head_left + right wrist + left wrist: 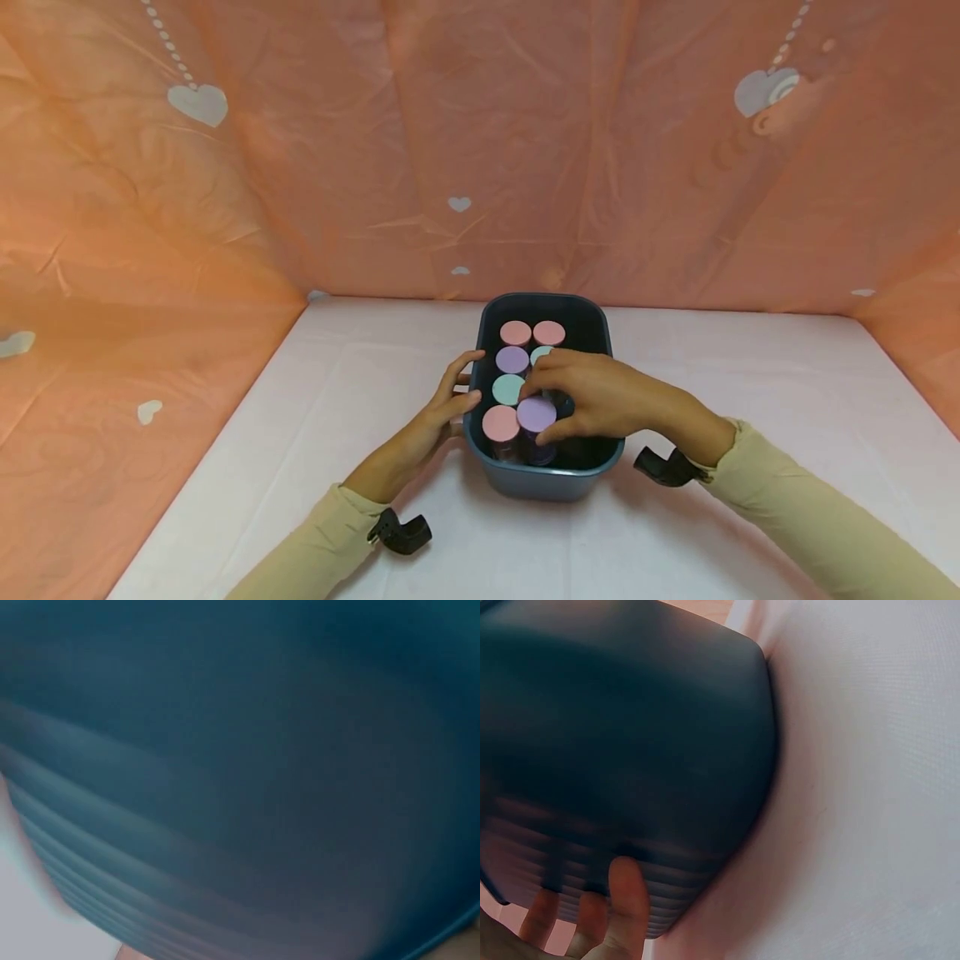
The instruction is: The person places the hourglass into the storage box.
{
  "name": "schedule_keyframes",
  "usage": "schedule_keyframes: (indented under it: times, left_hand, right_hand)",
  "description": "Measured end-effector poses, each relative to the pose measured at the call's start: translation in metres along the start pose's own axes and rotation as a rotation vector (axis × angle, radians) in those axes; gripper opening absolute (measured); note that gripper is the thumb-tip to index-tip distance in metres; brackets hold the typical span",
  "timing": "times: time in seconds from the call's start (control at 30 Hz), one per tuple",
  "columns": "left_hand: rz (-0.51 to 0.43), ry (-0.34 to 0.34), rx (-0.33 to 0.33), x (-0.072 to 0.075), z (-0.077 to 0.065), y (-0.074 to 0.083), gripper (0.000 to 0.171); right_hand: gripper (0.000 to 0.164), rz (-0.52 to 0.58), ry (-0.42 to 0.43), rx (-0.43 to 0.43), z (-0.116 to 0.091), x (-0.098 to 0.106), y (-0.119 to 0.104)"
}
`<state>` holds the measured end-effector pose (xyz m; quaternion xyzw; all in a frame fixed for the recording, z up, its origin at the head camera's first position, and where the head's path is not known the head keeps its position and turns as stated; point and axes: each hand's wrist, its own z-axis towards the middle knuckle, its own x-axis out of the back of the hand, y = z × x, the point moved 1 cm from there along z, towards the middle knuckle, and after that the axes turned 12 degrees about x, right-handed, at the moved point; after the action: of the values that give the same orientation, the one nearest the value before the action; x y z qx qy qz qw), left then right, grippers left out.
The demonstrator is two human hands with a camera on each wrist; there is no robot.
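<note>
A dark blue-grey plastic bin point(538, 486) stands on the table with several small clear jars inside, their round lids pink, purple and mint green. My right hand point(600, 392) reaches over the bin's right side and pinches a jar with a purple lid point(536, 414) between thumb and fingers. This jar is at the near end, beside a pink-lidded jar point(501, 423). Extended fingers of my left hand point(431, 417) rest against the bin's left side, and the left wrist view has fingertips point(628, 881) on its ribbed wall. The bin's outer wall point(187, 772) fills the right wrist view, hiding the right hand's grip.
White cloth point(300, 425) covers the table. An orange sheet with pale hearts point(480, 150) hangs behind and at both sides. Farther back in the bin are two pink lids point(515, 333), another purple lid point(512, 360) and a mint lid point(507, 389). Black wrist mounts point(405, 533) sit below the sleeves.
</note>
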<state>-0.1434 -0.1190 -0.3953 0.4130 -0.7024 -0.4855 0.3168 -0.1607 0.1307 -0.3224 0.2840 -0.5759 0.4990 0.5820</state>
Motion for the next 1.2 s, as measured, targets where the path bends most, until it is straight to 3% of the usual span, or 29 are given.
schedule_keyframes:
  times: [0.23,0.73,1.2]
  left_hand:
    - [0.008,0.007,0.006,0.0,0.0013,-0.0011,0.059]
    - [-0.004,0.0,-0.004,0.0008,0.0017,-0.0012,0.061]
    - [-0.008,0.004,-0.009,-0.0001,0.0025,-0.0015,0.059]
  right_hand:
    - [0.043,-0.005,-0.005,-0.032,-0.0007,-0.0022,0.0028]
    - [0.041,-0.008,-0.092,0.07,-0.0001,-0.0014,0.0027]
    - [0.043,-0.045,-0.07,-0.053,0.0035,-0.0033,0.0011]
